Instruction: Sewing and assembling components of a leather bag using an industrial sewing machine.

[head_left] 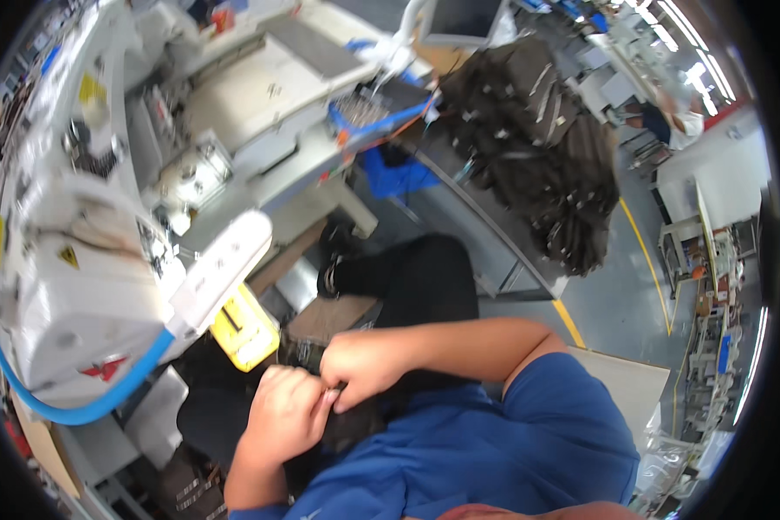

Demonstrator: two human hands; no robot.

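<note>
My left hand (pixel 288 409) and my right hand (pixel 362 368) are together over my lap, fingertips almost touching. Both are closed in a pinch on dark cloth (pixel 355 426), which shows just below the fingers; its exact kind is hard to make out against my black trousers. Just beyond my left hand hangs a yellow tag-like plate (pixel 245 329) with a dark mark. Above it is a white control bar (pixel 221 267) with small buttons, on the white sewing-machine-like head (pixel 87 295) at the left.
A heap of dark garments (pixel 537 139) covers the side table at the upper right. A blue-edged tray (pixel 364 111) of small metal pieces sits at the machine table's corner (pixel 277 156). A blue hose (pixel 87 414) curves round the machine. Farther right, another person (pixel 672 126) is near other workstations.
</note>
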